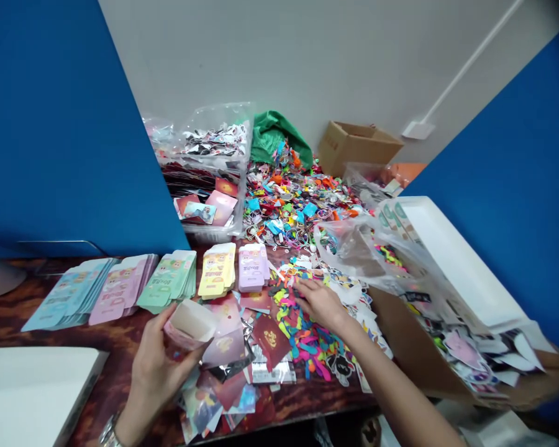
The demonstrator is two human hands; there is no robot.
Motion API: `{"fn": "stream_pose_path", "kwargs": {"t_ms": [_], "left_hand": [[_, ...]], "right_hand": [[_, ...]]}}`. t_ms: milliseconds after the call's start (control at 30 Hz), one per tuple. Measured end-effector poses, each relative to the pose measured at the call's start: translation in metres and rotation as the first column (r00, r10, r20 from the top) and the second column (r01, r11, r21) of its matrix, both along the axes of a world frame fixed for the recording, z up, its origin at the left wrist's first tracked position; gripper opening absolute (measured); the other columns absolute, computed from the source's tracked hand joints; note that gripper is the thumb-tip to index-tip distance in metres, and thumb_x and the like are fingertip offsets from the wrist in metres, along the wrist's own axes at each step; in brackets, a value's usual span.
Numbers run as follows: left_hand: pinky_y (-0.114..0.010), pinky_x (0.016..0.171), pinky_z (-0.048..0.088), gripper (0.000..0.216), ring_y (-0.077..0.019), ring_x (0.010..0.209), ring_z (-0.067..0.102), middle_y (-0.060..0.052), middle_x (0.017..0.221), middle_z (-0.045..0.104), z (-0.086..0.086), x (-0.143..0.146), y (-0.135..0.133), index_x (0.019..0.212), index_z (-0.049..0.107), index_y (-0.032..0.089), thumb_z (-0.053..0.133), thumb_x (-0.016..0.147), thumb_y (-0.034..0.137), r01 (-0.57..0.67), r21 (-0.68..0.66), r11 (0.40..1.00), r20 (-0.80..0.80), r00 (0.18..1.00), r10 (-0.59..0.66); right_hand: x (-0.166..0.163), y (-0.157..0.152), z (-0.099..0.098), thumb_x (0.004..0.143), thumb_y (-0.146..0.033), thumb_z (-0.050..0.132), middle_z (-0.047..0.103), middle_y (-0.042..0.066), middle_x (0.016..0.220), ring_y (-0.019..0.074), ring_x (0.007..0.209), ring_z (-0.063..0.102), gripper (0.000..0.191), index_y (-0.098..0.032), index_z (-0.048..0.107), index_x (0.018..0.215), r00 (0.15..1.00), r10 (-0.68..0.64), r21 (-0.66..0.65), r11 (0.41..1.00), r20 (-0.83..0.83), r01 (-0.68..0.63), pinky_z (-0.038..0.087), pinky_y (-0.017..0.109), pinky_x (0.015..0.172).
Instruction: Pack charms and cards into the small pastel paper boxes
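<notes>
My left hand is closed round a small pink paper box, whose open top faces me and shows a pale inside. To the right, my right hand reaches over a pile of small, bright, limp pieces that look like uninflated balloons. Its fingers are stretched and slightly apart, with the tips at the pile's upper left; nothing shows in them. Between the hands lie dark red cards and pale pink cards. Flat stickers are spread beside the balloons.
Stacks of flat blue boxes, pink boxes, green boxes, yellow boxes and purple boxes line the left. Behind are a trinket heap, a clear bin and a cardboard box. Another carton stands right.
</notes>
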State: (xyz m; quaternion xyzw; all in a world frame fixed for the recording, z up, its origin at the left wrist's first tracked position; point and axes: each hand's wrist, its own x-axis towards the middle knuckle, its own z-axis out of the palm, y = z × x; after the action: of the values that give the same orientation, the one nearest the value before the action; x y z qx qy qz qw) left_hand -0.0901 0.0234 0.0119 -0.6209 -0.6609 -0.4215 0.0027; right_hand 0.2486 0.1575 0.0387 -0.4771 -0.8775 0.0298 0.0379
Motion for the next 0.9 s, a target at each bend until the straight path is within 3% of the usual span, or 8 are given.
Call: {"fn": "stream_pose_path", "kwargs": {"t_ms": [100, 267, 367, 467, 567, 667, 800, 900], "left_hand": [[-0.037, 0.081, 0.055, 0.078, -0.0268, 0.097, 0.063, -0.013, 0.114, 0.059, 0.008, -0.001, -0.002, 0.134, 0.042, 0.014, 0.071, 0.072, 0.053, -0.032, -0.013, 0.999, -0.001, 0.999, 0.032], [-0.038, 0.077, 0.056, 0.074, -0.0272, 0.092, 0.066, -0.011, 0.105, 0.062, 0.018, 0.005, 0.000, 0.123, 0.047, 0.014, 0.072, 0.069, 0.057, -0.117, -0.108, 0.987, 0.050, 0.991, 0.123], [-0.036, 0.076, 0.056, 0.071, -0.0254, 0.089, 0.067, -0.009, 0.104, 0.063, 0.019, 0.016, 0.003, 0.123, 0.046, 0.016, 0.071, 0.070, 0.056, -0.043, -0.166, 0.985, 0.061, 0.997, 0.054], [-0.036, 0.078, 0.056, 0.070, -0.0259, 0.093, 0.066, -0.010, 0.107, 0.062, 0.020, 0.024, 0.003, 0.126, 0.045, 0.016, 0.069, 0.072, 0.054, 0.062, -0.167, 0.984, 0.028, 0.998, -0.059], [-0.037, 0.082, 0.055, 0.069, -0.0266, 0.097, 0.065, -0.012, 0.112, 0.062, 0.017, 0.022, 0.001, 0.127, 0.043, 0.015, 0.067, 0.074, 0.052, 0.077, -0.167, 0.983, 0.010, 0.997, -0.077], [-0.039, 0.084, 0.055, 0.069, -0.0274, 0.100, 0.065, -0.013, 0.115, 0.061, 0.014, 0.020, 0.000, 0.128, 0.042, 0.016, 0.067, 0.074, 0.051, 0.077, -0.195, 0.978, 0.012, 0.997, -0.076], [-0.039, 0.087, 0.054, 0.069, -0.0280, 0.104, 0.064, -0.013, 0.118, 0.061, 0.013, 0.025, 0.002, 0.129, 0.041, 0.017, 0.068, 0.074, 0.049, 0.117, -0.208, 0.971, 0.017, 0.993, -0.116], [-0.040, 0.089, 0.053, 0.069, -0.0284, 0.107, 0.063, -0.014, 0.121, 0.059, 0.016, 0.028, 0.003, 0.130, 0.040, 0.017, 0.068, 0.074, 0.048, 0.141, -0.215, 0.966, 0.024, 0.990, -0.139]], "right_hand": [[0.001, -0.009, -0.001, 0.094, -0.032, 0.053, 0.071, 0.008, 0.096, 0.0231, 0.094, 0.063, 0.021, -0.023, 0.070, 0.102, 0.995, 0.027, -0.037, 0.999, 0.095, -0.024, 0.046, 0.037, 0.087], [-0.029, -0.020, 0.008, 0.094, -0.031, 0.053, 0.069, 0.008, 0.106, 0.0234, 0.098, 0.059, 0.020, -0.021, 0.067, 0.106, 0.998, 0.060, 0.050, 0.997, -0.026, -0.059, 0.043, 0.036, 0.088], [-0.055, -0.014, -0.004, 0.093, -0.030, 0.055, 0.069, 0.008, 0.104, 0.0208, 0.094, 0.061, 0.019, -0.020, 0.066, 0.105, 0.986, 0.132, -0.024, 0.991, -0.098, -0.135, 0.045, 0.033, 0.086], [-0.070, -0.011, -0.023, 0.091, -0.034, 0.059, 0.067, 0.010, 0.116, 0.0253, 0.106, 0.057, 0.029, -0.018, 0.064, 0.114, 0.985, 0.161, -0.030, 0.986, -0.069, -0.164, 0.045, 0.038, 0.092], [-0.068, -0.020, -0.035, 0.091, -0.036, 0.058, 0.066, 0.011, 0.119, 0.0297, 0.113, 0.053, 0.031, -0.019, 0.064, 0.116, 0.988, 0.153, -0.027, 0.988, -0.008, -0.153, 0.043, 0.043, 0.095], [-0.062, -0.029, -0.037, 0.093, -0.038, 0.054, 0.064, 0.008, 0.121, 0.0269, 0.112, 0.054, 0.026, -0.021, 0.066, 0.109, 0.984, 0.175, -0.078, 0.981, -0.041, -0.178, 0.042, 0.041, 0.098], [-0.064, -0.022, -0.033, 0.091, -0.044, 0.057, 0.060, 0.011, 0.122, 0.0242, 0.107, 0.058, 0.039, -0.020, 0.058, 0.122, 0.994, 0.003, -0.160, 0.987, -0.111, -0.021, 0.046, 0.035, 0.090], [-0.072, -0.011, -0.029, 0.085, -0.050, 0.061, 0.059, 0.011, 0.114, 0.0252, 0.103, 0.059, 0.044, -0.020, 0.058, 0.117, 0.993, -0.104, -0.233, 0.969, -0.063, 0.087, 0.047, 0.033, 0.079]]}}
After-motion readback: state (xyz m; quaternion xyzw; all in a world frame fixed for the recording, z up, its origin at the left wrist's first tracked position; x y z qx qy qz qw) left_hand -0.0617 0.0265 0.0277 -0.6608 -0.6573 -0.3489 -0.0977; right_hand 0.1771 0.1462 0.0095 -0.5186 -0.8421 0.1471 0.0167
